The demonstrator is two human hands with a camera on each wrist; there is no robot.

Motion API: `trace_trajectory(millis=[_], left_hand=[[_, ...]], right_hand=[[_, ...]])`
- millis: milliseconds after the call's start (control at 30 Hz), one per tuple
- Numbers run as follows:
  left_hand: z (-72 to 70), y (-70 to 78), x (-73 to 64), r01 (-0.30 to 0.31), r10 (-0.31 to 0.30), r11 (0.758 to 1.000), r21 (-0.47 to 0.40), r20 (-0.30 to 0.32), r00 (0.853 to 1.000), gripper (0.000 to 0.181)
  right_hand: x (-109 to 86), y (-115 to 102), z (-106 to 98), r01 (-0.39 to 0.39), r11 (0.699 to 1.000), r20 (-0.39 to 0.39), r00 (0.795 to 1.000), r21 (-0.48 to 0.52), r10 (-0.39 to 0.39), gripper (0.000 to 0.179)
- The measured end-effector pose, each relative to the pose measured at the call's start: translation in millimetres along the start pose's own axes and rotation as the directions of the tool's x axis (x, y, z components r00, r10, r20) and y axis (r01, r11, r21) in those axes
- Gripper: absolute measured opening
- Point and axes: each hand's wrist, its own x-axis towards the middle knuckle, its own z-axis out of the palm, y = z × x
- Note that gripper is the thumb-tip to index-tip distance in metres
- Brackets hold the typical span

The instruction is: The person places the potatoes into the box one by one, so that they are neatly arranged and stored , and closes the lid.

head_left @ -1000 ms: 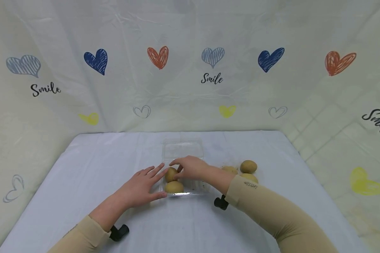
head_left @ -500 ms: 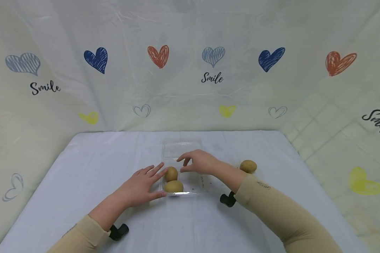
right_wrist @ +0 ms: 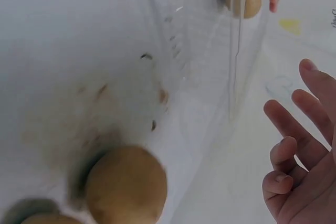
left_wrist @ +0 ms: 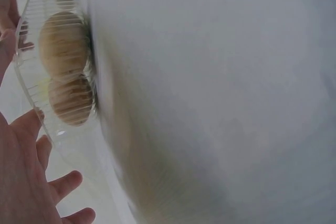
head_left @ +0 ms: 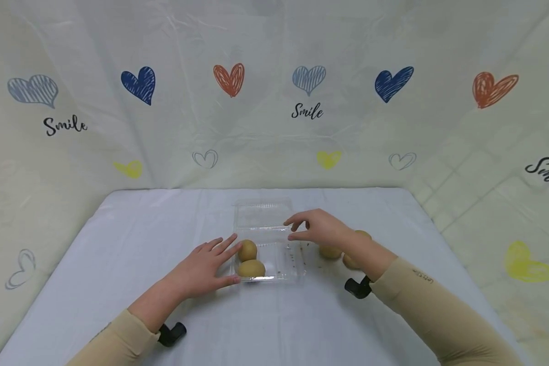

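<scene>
A clear plastic clamshell box [head_left: 279, 264] stands on the table with its lid [head_left: 263, 213] folded back. Two potatoes lie in its left part, the near potato [head_left: 251, 269] in front of the far potato [head_left: 247, 250]. My left hand [head_left: 206, 269] has its fingers spread, with thumb and fingertips at the box's left edge. The left wrist view shows both potatoes [left_wrist: 64, 45] through the ribbed wall. My right hand [head_left: 322, 227] hovers over the box's right edge, fingers loosely bent and holding nothing. In the right wrist view, its fingers [right_wrist: 294, 129] are apart.
Right of the box lie three more potatoes, one [head_left: 330, 252] nearest to it, another [head_left: 350, 261] partly behind the right forearm, the third [head_left: 363, 234] farther back. Dark crumbs [right_wrist: 147, 56] dot the white tablecloth [head_left: 274, 325] beside the box. A fabric backdrop [head_left: 265, 127] rises behind.
My right hand has let go of the far potato in the box, lifted off and moved right to the box's right edge. The left hand has stayed in place.
</scene>
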Motion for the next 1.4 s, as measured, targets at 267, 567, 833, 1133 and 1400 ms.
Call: trace_trajectory(millis=[267, 567, 833, 1133, 1400], left_hand=[[-0.5, -1.0, 0.1, -0.002, 0.002, 1.000, 0.004, -0.004, 1.000, 0.086], [-1.1, -0.5, 0.4, -0.002, 0.002, 1.000, -0.003, -0.001, 1.000, 0.085], [-0.6, -0.7, -0.2, -0.001, 0.001, 1.000, 0.000, -0.005, 1.000, 0.085], [-1.8, 0.0, -0.7, 0.005, -0.005, 1.000, -0.003, 0.004, 1.000, 0.086], [-1.1, 0.6, 0.1, -0.001, 0.001, 1.000, -0.012, 0.003, 1.000, 0.084]], right_hand=[[-29.6, 33.1, -8.4, -0.085, 0.996, -0.018, 0.996, -0.031, 0.084, 0.036], [-69.9, 63.1, -19.4, -0.147, 0.989, -0.004, 0.989, -0.007, 0.147, 0.032], [-99.9, 78.7, -25.0, -0.183, 0.983, -0.018, 0.983, -0.013, 0.182, 0.038], [-119.2, 90.8, -27.3, -0.239, 0.966, -0.047, 0.971, -0.095, 0.235, 0.047], [-123.0, 102.7, -17.0, -0.262, 0.949, -0.043, 0.965, -0.174, 0.258, 0.054]])
